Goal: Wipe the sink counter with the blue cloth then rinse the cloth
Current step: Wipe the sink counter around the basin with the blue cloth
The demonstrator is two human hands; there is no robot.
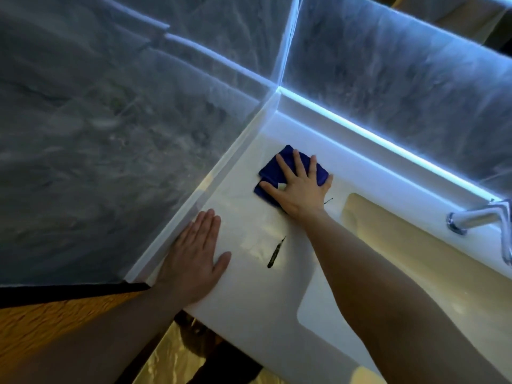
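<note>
1. Both hands lie flat. The left hand (194, 256) rests palm down, fingers straight and close together, on the table's near-left part beside the wall (110, 134). The right hand (299, 189) has its fingers spread and presses on the cloth (270, 173).
2. On the white table (249, 286), wiping looks under way but not done. The hand with the cloth is working the far-left part, and marks remain nearer the person.
3. The sink (415, 259) lies to the right of the right arm, and the cloth is not in it. The rinse is therefore left to do.
4. No water can be seen running from the tap (482, 217) at the far right.
5. The folded blue cloth sits near the table's back corner, under the right palm and fingers. Its far and left edges show past the fingertips. It is well apart from the left hand and near the sink's left end.
6. A dark streak (275, 252) lies on the table between the hands, untouched by either.
7. A smaller dark mark (328, 201) sits just beside the right wrist, likely next for the cloth.
</note>
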